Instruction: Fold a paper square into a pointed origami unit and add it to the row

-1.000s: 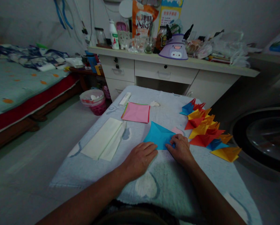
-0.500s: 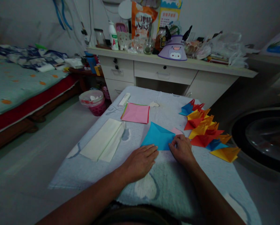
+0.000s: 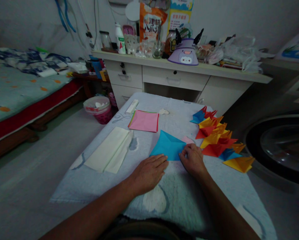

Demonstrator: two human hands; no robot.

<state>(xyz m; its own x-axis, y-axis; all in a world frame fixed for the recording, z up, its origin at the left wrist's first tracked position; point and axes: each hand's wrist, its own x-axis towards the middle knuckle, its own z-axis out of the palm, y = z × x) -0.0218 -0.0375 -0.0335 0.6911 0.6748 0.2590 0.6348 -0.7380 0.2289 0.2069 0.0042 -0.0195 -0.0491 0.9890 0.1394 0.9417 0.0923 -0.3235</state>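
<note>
A blue sheet of origami paper point(image 3: 168, 146) lies on the cloth-covered table in front of me, with crease lines and its lower edge folded. Flat across its lower left edge rests my left hand point(image 3: 149, 173), fingers stretched out together. My right hand point(image 3: 193, 160) has its fingers curled and pinched at the sheet's right corner. Behind that hand a bit of pale pink paper point(image 3: 187, 139) shows on the cloth. To the right stand several folded paper cranes point(image 3: 215, 138) in red, yellow, orange and blue.
A stack of square paper point(image 3: 144, 120), pink on top, lies beyond the blue sheet. Folded off-white paper point(image 3: 109, 150) is at left, near a small white strip point(image 3: 132, 106). A white desk point(image 3: 174, 80) stands behind; a washing machine point(image 3: 284, 146) is at right, a bin point(image 3: 98, 108) at left.
Both hands stay in nearly the same place on the blue paper. The whole view has shifted very slightly; nothing else has visibly moved.
</note>
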